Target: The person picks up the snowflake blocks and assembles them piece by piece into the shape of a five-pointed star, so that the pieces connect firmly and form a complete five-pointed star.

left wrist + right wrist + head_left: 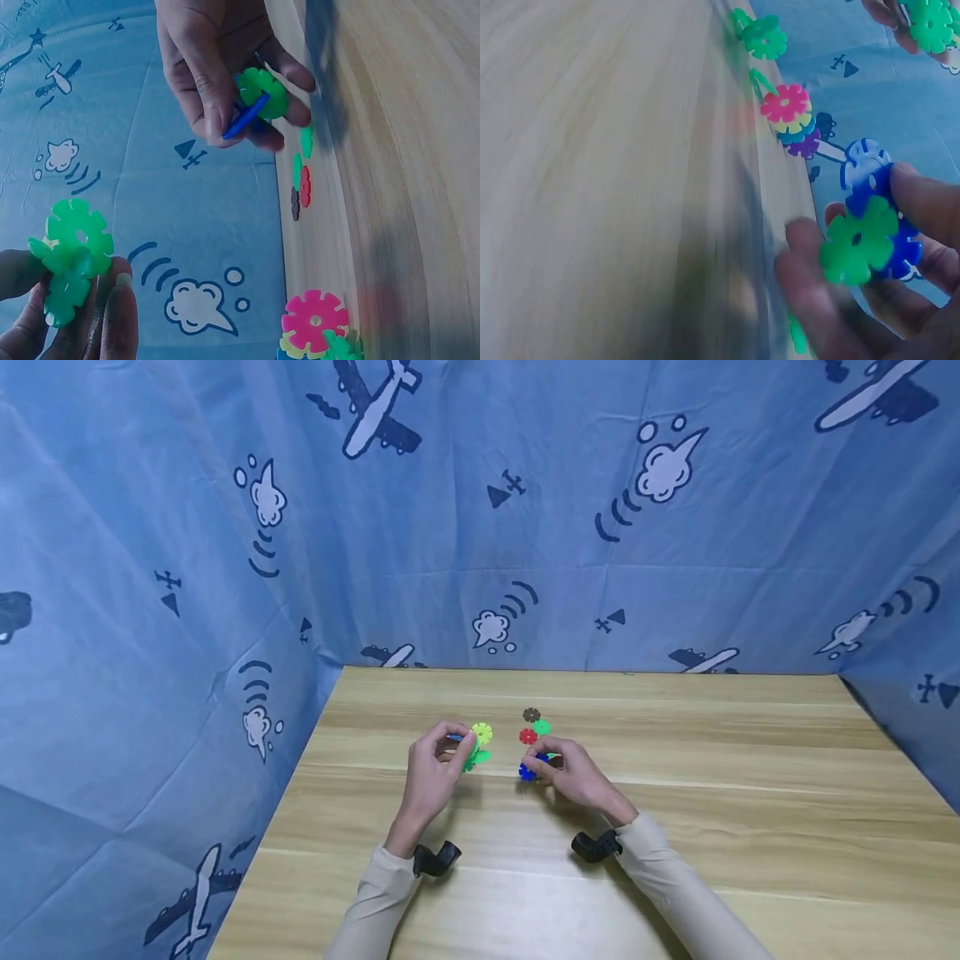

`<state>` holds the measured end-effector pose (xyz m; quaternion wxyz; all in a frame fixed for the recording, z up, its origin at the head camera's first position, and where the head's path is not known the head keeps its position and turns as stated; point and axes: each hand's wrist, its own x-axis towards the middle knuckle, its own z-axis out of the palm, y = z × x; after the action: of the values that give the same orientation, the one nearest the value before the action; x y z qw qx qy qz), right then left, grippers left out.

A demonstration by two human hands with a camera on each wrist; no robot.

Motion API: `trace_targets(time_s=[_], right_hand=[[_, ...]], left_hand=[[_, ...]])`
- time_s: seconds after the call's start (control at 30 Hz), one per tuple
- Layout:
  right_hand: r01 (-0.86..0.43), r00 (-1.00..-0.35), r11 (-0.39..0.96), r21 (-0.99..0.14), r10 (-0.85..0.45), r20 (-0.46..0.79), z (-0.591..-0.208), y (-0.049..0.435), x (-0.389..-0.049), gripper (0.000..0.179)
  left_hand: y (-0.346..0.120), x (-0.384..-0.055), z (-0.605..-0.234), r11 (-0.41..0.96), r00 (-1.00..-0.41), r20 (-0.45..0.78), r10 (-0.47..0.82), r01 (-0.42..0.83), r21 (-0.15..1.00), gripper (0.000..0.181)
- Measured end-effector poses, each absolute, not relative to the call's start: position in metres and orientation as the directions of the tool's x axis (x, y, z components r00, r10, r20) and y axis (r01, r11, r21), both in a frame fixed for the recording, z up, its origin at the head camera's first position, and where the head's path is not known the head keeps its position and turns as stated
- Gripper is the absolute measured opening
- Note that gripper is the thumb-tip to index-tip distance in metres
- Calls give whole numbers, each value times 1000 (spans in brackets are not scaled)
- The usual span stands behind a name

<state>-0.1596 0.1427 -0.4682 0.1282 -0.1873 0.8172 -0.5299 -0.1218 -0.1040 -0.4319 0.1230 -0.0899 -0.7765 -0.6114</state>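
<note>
My left hand [435, 774] pinches a cluster of interlocked green snowflake discs [75, 234] between thumb and fingers, raised over the table. A bit of yellow shows behind the green in the left wrist view. To the right, my right hand [576, 774] pinches blue snowflake discs [868, 180] joined to a green snowflake disc [859, 241]. Its thumb presses the blue part, and the other fingers curl loosely around. The two clusters are apart. Just beyond the right hand lie a red disc [528, 737], a green disc [542, 727] and a brown disc [531, 715].
Pink [786, 103], yellow, blue and purple discs sit grouped on the wooden table [720, 760], largely hidden behind the left hand in the head view. More green discs [765, 37] stand close by. A blue printed curtain [555, 552] borders the table's back and sides.
</note>
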Motion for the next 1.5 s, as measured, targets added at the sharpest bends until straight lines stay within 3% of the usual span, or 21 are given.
trace_targets(time_s=[0.17,0.57,0.87,1.13,1.5], right_hand=[[-135,-894,325,-936,-447,-25,-469,145,-160,28],[-89,-905,282,-955,-424,-41,-465,144,-158,24],[-94,-932,360,-928,-359,-45,-472,147,-144,21],[0,-929,130,-992,-367,-48,-464,145,-143,38],[-93,-875,-14,-996,-476,88,-430,146,-152,38]], left_hand=[[-103,-121,-433,230,-959,281,-14,271,935,16],[-104,-117,-436,184,-965,263,7,260,948,18],[-100,-105,-447,220,-980,195,25,196,956,16],[-99,-104,-448,228,-980,187,73,198,953,17],[-92,-115,-437,288,-957,248,148,282,915,12]])
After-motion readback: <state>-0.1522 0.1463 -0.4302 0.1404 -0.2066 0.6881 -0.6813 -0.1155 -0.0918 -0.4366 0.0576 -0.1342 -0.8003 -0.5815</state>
